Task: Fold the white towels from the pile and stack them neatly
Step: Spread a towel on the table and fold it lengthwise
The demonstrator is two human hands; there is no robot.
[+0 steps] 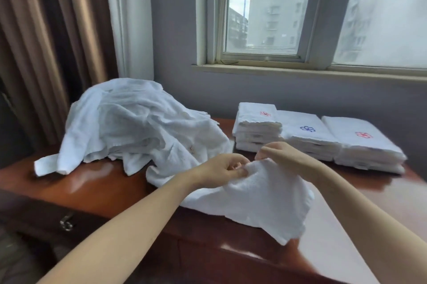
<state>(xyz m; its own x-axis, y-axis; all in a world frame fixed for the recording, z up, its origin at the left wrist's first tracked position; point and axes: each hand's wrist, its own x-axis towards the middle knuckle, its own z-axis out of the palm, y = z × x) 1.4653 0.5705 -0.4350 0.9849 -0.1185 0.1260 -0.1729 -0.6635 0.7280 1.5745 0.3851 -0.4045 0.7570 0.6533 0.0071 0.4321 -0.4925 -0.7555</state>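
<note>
No words, numbers or brand names could be read anywhere. The only signs were small stitched flower-like emblems on the top towels of three folded stacks: a red emblem [265,113] on the left stack [254,132], a blue emblem [307,129] on the middle stack [312,145], and a blurred red emblem [363,135] on the right stack [369,156].
</note>
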